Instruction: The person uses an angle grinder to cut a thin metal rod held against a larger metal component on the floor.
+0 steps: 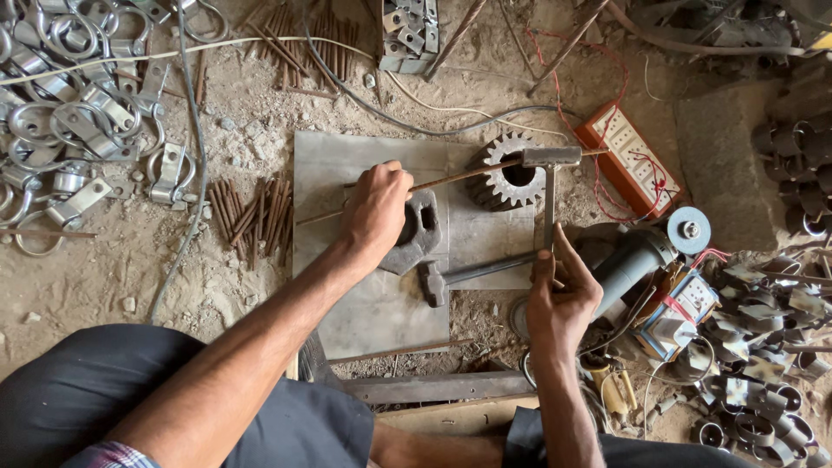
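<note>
The left hand [374, 208] is closed around a thin rusty rod [459, 176], pressing it down across a dark iron block [418, 232] that sits on a grey steel plate [347, 295] on the dirt floor. The rod's far end reaches over a toothed gear wheel [510, 178] at the plate's far edge. The right hand [559, 295] grips the handle of a hammer [551, 158], fingers wrapped shut around it; the hammer head hovers right above the rod beside the gear. A second hammer [472, 273] lies on the plate near the block.

The rod looks straight and unbent, so shaping seems barely begun. Left of the plate lies a bundle of short rods [251, 212], apparently waiting. Farther left is a heap of finished-looking metal clamps [78, 113].
</note>
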